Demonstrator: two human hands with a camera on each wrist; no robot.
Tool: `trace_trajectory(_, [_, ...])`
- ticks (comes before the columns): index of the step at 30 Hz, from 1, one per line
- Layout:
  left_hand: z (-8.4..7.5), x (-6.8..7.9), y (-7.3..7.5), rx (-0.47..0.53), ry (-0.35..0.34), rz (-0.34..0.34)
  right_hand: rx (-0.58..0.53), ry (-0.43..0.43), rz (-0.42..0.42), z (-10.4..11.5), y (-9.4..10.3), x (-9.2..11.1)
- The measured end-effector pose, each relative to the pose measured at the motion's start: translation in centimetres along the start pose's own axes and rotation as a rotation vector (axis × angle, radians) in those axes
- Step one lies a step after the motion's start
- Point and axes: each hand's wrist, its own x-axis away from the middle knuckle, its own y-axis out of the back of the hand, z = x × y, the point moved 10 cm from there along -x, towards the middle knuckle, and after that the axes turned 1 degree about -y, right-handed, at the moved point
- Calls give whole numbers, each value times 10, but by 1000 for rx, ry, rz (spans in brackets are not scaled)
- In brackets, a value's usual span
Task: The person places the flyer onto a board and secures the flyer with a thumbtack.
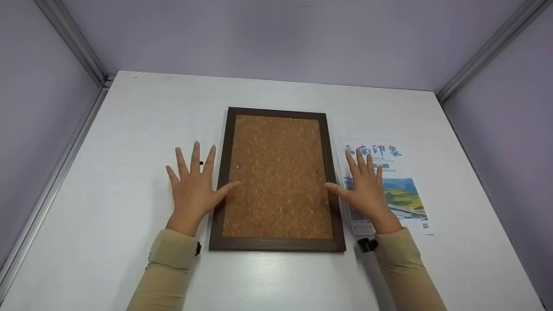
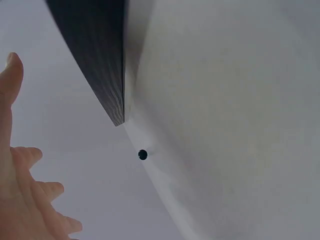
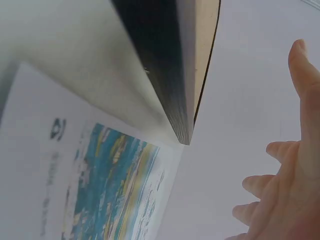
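A cork board (image 1: 278, 172) in a dark brown wooden frame (image 1: 276, 244) lies on the white table. My left hand (image 1: 192, 190) is spread flat beside its left edge, the thumb overlapping the frame in the head view. On the other side my right hand (image 1: 367, 190) is spread too, its thumb over the frame's right edge and its fingers over a printed poster (image 1: 404, 194). Both wrist views show the hands raised above the tabletop, holding nothing. A small round black object (image 2: 142, 154) shows near the left fingers. Part of the poster is hidden by the right hand.
The white table (image 1: 276, 280) reaches back to a pale purple wall (image 1: 276, 43), with more panels at left and right. Metal profiles (image 1: 77, 43) run along the corners. The poster lies flat, close to the frame's right side.
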Motion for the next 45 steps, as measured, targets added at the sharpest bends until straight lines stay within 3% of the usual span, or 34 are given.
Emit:
trace_trajectory(11, [14, 0, 1, 165, 54, -5, -270, -21, 67, -12, 8, -2])
trace_trajectory(18, [16, -3, -9, 314, 102, 83, -377, -69, 75, -26, 18, 0])
trace_trajectory(27, [19, -5, -31, 529, 98, 247, -436, -170, 105, -53, 28, 2])
trace_trajectory(39, [25, -3, -49, 547, 76, 361, -523, -265, 87, -94, 34, -1])
trace_trajectory(45, [24, -2, -54, 552, 26, 421, -507, -332, 70, -123, 34, -2])
